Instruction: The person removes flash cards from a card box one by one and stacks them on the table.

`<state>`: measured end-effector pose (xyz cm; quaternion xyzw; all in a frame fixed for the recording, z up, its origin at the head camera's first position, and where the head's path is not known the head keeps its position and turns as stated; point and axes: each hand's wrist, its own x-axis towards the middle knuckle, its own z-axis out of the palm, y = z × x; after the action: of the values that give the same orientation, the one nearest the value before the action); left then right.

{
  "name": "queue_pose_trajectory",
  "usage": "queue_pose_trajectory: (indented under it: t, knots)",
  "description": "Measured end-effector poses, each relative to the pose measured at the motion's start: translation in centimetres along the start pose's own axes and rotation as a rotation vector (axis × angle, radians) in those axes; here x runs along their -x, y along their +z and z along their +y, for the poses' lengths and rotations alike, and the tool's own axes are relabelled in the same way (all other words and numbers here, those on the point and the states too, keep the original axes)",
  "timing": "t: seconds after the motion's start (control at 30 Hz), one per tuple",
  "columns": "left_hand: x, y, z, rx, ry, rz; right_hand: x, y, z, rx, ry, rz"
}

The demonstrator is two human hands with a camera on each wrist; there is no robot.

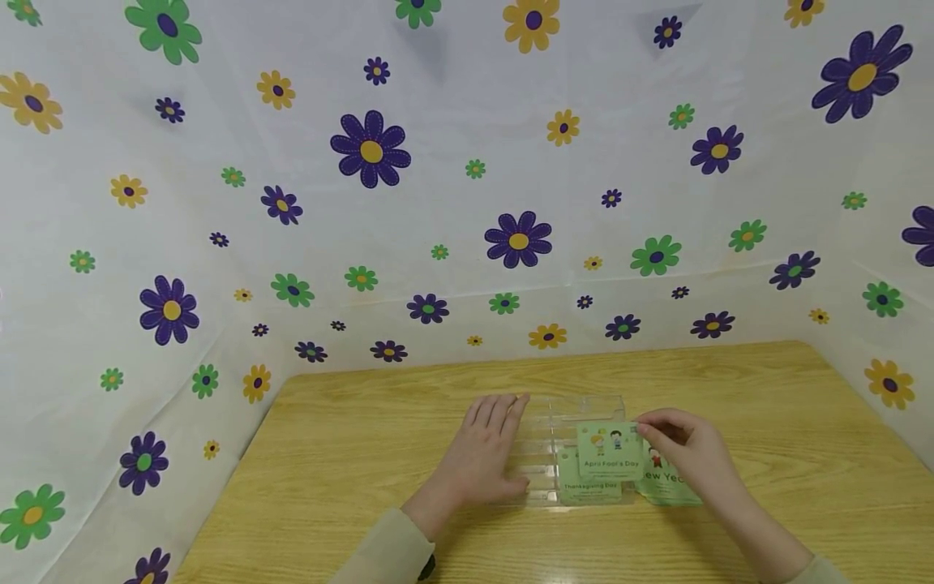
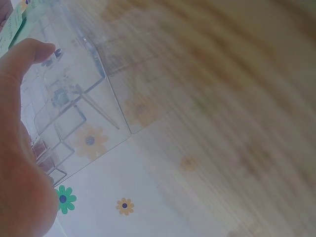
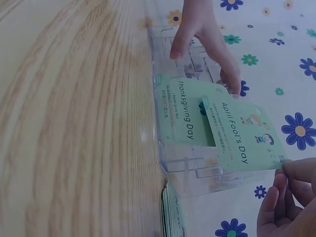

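A clear plastic stepped card rack [image 1: 540, 412] stands on the table. My left hand [image 1: 481, 454] rests on its left part, fingers stretched toward the back and thumb [image 2: 37, 52] near the front. My right hand [image 1: 689, 446] pinches a green "April Fool's Day" card [image 1: 611, 451] by its upper right corner, between thumb and fingers. This card overlaps a green "Thanksgiving Day" card [image 3: 185, 111] that leans in the rack's front right part. Whether the pinched card touches a slot is hidden.
A stack of green cards [image 1: 667, 491] with "New Year" lettering on top lies right of the rack, partly behind my right hand. The wooden table [image 1: 350, 470] meets a white cloth [image 1: 452, 203] with printed flowers at the back and both sides.
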<state>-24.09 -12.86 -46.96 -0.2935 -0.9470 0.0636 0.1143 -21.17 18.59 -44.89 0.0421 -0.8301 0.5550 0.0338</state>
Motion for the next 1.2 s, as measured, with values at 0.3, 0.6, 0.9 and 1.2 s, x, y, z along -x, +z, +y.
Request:
queue_pose_trajectory:
  t: [0.3, 0.6, 0.9, 1.2]
  knots:
    - [0.1, 0.1, 0.0, -0.018, 0.010, 0.013, 0.1, -0.5, 0.1, -0.005, 0.020, 0.008]
    - [0.1, -0.1, 0.0, -0.025, 0.009, 0.015, 0.2, -0.9, 0.4, 0.016, 0.031, 0.017]
    - [0.1, 0.1, 0.0, -0.030, 0.015, 0.027, 0.1, -1.4, 0.6, 0.028, 0.021, 0.016]
    - [0.1, 0.1, 0.0, -0.028, 0.016, 0.030, 0.2, -1.8, 0.6, -0.006, 0.011, 0.036]
